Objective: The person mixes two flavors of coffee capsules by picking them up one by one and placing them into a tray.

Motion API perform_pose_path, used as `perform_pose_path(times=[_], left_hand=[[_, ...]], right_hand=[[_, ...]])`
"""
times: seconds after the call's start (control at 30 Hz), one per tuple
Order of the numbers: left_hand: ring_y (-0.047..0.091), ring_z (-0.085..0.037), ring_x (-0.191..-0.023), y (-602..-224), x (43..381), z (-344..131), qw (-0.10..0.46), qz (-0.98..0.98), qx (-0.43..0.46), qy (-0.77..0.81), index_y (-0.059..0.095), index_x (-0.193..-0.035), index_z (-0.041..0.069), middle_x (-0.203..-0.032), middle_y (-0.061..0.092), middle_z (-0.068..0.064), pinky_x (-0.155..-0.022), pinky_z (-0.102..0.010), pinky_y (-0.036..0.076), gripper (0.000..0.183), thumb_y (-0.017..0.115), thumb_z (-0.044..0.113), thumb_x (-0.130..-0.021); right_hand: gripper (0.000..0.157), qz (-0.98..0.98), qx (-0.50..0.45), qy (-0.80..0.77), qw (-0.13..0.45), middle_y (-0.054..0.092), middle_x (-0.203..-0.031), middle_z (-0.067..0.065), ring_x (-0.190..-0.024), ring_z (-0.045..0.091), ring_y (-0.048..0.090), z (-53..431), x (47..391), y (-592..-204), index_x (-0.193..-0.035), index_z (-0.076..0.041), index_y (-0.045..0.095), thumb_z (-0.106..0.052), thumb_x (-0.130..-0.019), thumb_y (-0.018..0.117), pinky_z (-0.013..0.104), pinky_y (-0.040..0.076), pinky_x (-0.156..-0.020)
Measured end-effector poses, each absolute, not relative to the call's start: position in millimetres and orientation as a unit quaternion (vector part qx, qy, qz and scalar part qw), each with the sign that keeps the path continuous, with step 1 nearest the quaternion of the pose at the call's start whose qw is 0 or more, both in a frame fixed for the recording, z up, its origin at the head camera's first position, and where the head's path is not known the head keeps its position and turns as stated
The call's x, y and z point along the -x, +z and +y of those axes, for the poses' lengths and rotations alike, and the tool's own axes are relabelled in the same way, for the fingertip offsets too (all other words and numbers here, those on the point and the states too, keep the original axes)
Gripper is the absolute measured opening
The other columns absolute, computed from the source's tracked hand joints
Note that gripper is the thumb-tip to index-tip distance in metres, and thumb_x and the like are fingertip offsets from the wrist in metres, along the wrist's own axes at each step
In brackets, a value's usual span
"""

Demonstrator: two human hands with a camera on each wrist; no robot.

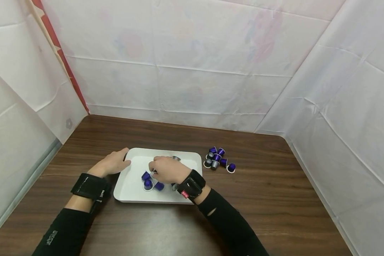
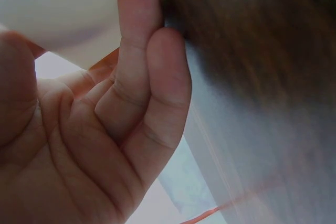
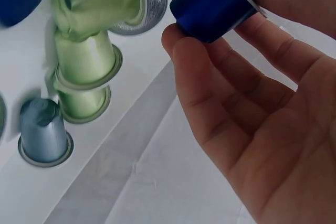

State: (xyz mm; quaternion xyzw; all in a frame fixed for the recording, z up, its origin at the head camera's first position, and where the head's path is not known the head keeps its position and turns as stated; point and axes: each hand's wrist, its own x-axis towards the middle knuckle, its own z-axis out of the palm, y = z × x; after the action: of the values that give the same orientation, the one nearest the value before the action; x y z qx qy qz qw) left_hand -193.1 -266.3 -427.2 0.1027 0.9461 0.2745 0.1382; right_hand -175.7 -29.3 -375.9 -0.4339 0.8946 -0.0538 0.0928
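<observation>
My right hand [image 1: 170,169] is over the middle of the white tray [image 1: 123,192]. In the right wrist view its thumb and fingers pinch a dark blue coffee capsule [image 3: 212,6]. Several purple capsules [image 1: 148,184] lie on the tray beside that hand. Green capsules [image 3: 86,56] and a pale blue capsule [image 3: 43,132] show close to the held one, while in the head view the hand hides part of the group. My left hand [image 1: 112,163] grips the tray's left edge, thumb over the rim and the other fingers along the outside.
To the right of the tray, a loose cluster of purple, silver and dark capsules [image 1: 216,157] lies on the brown wooden table [image 1: 268,199]. White sheeting [image 1: 192,89] walls off the back and both sides of the table.
</observation>
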Motion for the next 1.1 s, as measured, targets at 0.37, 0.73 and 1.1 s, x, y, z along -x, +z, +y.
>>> perform_pose_path(times=[0.37,0.73,1.1], left_hand=[[0.057,-0.038,-0.099,-428,196,-264,0.144,0.947,-0.106,0.266,0.034,-0.134,-0.009,-0.121,0.052,-0.033,-0.082,-0.054,0.044,0.05,0.049,0.019,-0.095],[0.056,-0.029,-0.087,-430,197,-265,0.141,0.947,-0.105,0.269,0.039,-0.128,-0.007,-0.112,0.058,-0.026,-0.076,-0.049,0.045,0.043,0.051,0.018,-0.095],[0.057,-0.032,-0.091,-430,198,-268,0.133,0.95,-0.103,0.263,0.041,-0.126,-0.005,-0.112,0.058,-0.026,-0.077,-0.051,0.046,0.039,0.05,0.018,-0.094]], right_hand=[[0.017,0.895,0.434,-0.046,0.097,0.061,-0.096,-0.002,-0.072,0.004,0.052,-40,178,-381,-0.105,-0.013,0.069,-0.022,-0.091,0.064,0.015,0.043,-0.066],[0.019,0.902,0.422,-0.052,0.072,0.059,-0.096,-0.002,-0.078,0.006,0.053,-15,183,-371,-0.107,-0.012,0.067,-0.02,-0.09,0.064,0.018,0.043,-0.069],[0.024,0.926,0.362,-0.094,0.05,0.06,-0.105,0.006,-0.088,0.014,0.058,57,195,-349,-0.112,-0.007,0.065,-0.019,-0.091,0.063,0.026,0.047,-0.075]])
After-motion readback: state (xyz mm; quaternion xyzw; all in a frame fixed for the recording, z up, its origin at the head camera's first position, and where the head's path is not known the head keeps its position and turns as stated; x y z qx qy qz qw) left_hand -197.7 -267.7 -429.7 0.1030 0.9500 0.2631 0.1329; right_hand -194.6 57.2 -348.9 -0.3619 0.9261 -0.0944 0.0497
